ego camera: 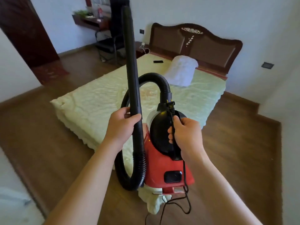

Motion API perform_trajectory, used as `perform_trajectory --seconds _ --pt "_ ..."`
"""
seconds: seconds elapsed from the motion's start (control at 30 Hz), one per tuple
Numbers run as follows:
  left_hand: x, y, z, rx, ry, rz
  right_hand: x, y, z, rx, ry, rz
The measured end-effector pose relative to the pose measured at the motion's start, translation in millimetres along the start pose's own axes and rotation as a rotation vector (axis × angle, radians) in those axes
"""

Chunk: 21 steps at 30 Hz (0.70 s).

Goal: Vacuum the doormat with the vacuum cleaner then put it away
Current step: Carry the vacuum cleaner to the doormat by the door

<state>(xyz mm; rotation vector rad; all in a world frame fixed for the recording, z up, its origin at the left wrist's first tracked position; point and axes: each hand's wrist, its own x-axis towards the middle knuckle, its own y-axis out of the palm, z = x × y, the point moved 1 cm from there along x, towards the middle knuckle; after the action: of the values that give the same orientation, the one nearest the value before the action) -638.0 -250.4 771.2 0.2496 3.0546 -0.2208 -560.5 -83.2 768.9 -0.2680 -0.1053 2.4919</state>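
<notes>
vacuum cleaner (pixel 162 164): red body, black top, held before the pale green bed (pixel 97 103), over wood floor (pixel 235 151). far left, red doormat (pixel 52 73) by dark door (pixel 27 30). left hand (pixel 121 125) curls round wand (pixel 129 62); right hand (pixel 186 133) grips handle (pixel 181 114) and cord (pixel 185 176).

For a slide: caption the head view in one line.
Left hand grips the wand, right hand holds the red vacuum cleaner and cord by the bed.

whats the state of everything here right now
vacuum cleaner, held up off the floor
tube, upright
hose, looped below the tube
cord, dangling loose
left hand, grips the tube
right hand, grips the vacuum cleaner and cord
doormat, flat on the floor
</notes>
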Motion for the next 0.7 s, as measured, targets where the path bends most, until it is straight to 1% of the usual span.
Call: perform_trajectory --seconds 0.27,0.57,0.7 --pt "5.6 -75.8 9.0 -0.017 -0.081 -0.276 17.2 89.5 12.4 -0.025 -0.015 0.292" --pt "4.0 -130.3 12.2 -0.016 -0.131 -0.653 34.0 168.4 37.9 -0.055 -0.042 0.638" --pt "-5.5 -150.3 15.9 -0.017 -0.152 -0.781 30.4 201.4 49.0 -0.049 -0.056 0.741"
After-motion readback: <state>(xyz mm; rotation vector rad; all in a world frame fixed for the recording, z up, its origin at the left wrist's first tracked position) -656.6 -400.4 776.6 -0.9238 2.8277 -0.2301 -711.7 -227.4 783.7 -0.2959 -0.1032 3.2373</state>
